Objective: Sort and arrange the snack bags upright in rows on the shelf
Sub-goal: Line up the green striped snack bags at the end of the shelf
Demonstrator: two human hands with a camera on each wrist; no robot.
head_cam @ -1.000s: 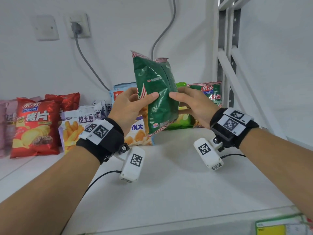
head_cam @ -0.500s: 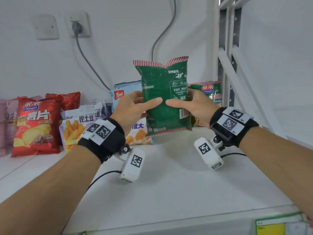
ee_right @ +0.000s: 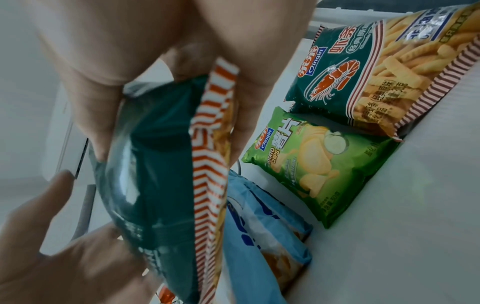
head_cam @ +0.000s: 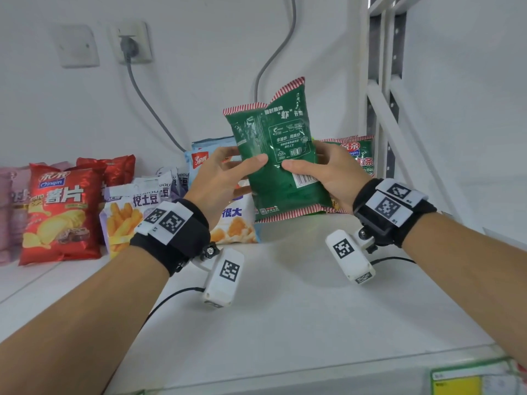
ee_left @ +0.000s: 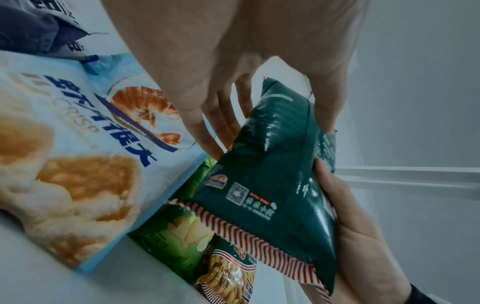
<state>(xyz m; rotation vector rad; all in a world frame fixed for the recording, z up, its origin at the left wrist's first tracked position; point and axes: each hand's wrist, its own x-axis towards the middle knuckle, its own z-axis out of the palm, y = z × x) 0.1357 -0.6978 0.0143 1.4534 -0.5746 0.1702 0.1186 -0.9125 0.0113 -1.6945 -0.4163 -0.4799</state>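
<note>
While both forearms reach in over the shelf (head_cam: 285, 309): hands raised side by side, thumbs toward the camera.
Left hand (head_cam: 225, 178): thumb on the printed back, fingers behind, pinching the left edge of the dark green bag (head_cam: 281, 166).
Right hand (head_cam: 328, 175): thumb near the barcode, fingers behind, pinching the right edge.
Dark green bag: upright, tilted slightly, held clear above the shelf between both hands.
Behind: blue prawn-cracker bag (ee_left: 85, 156), light green chip bag (ee_right: 319, 166).

The held green bag (head_cam: 279, 163) hides most of the light green chip bag (ee_right: 319, 166) behind it in the head view.
</note>
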